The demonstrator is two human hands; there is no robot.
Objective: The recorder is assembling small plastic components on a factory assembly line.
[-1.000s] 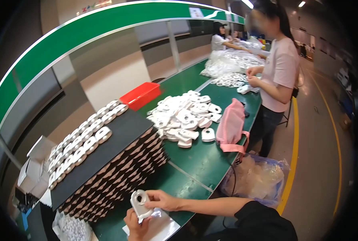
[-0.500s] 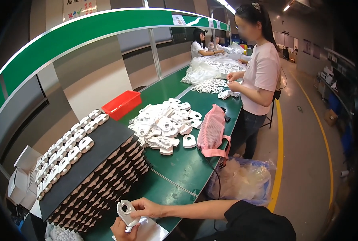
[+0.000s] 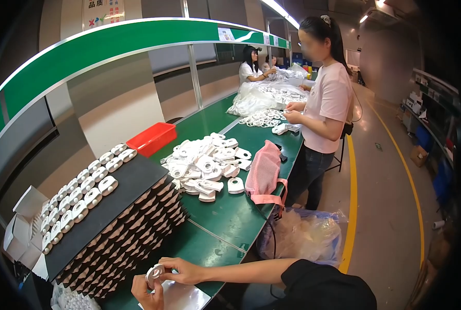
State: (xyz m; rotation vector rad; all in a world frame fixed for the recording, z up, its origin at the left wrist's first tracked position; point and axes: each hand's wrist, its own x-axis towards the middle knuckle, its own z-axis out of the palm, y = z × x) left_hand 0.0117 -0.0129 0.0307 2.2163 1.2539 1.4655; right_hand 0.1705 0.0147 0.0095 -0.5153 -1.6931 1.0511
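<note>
Bench point(image 3: 220, 240), green, long; walkway along its right edge. Stack point(image 3: 137, 222) of dark sheets with tan wavy sides stands by the left edge, near end. Rows of white fittings point(image 3: 80, 195) sit along the top sheet's left edge; a bumped stack could, I judge, spill them that way. Plastic-lined container point(image 3: 303, 235) below the bench's right edge: crumpled translucent wrap inside. Loose heap point(image 3: 204, 163) of similar fittings mid-bench, piled unevenly; pulling one from low down might start a slide. Pink mesh pouch point(image 3: 264, 168) on the right edge, strap reaching over; a snag could drag it off. Red bin point(image 3: 153, 144) by the far-left edge beyond the stack; contents not visible. White open box point(image 3: 16, 237) left of the stack; contents unclear. Clear bag point(image 3: 73, 298) at the stack's near corner: small white pieces. White fitting point(image 3: 154, 274) held above the bench's near edge, over a pale sheet point(image 3: 184, 297). Left hand point(image 3: 147, 293) closed round its lower part; right hand point(image 3: 181, 271) pinching its side. Narrow grips; a slipping fingertip could drop it.
</note>
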